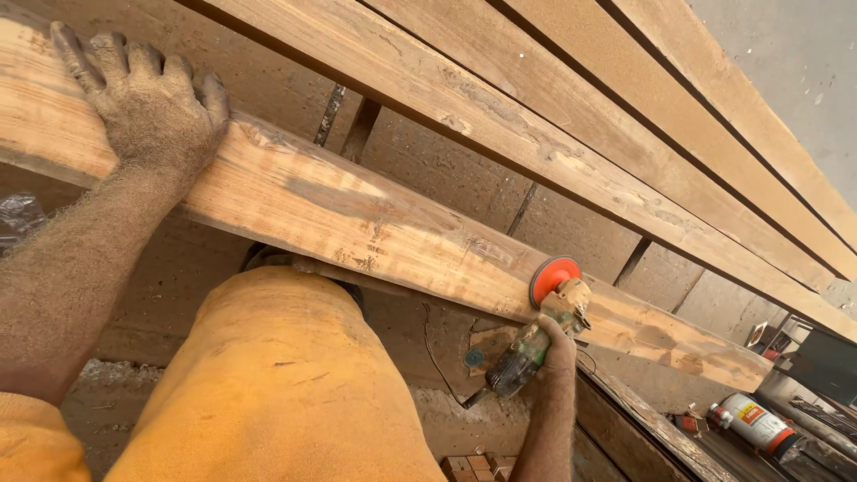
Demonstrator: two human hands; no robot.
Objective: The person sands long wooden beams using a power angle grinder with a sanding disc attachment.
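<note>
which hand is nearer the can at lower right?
Right. The right hand holds the grinder partway toward the can; the left hand rests on the plank far up-left.

Left hand [147, 98] on plank [375, 232], right hand [555, 350] gripping grinder [536, 335]

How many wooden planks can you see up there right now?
4. The nearest plank lies under the left hand and meets the grinder held by the right hand. Three more planks lie beyond it. Others may be hidden out of frame.
</note>
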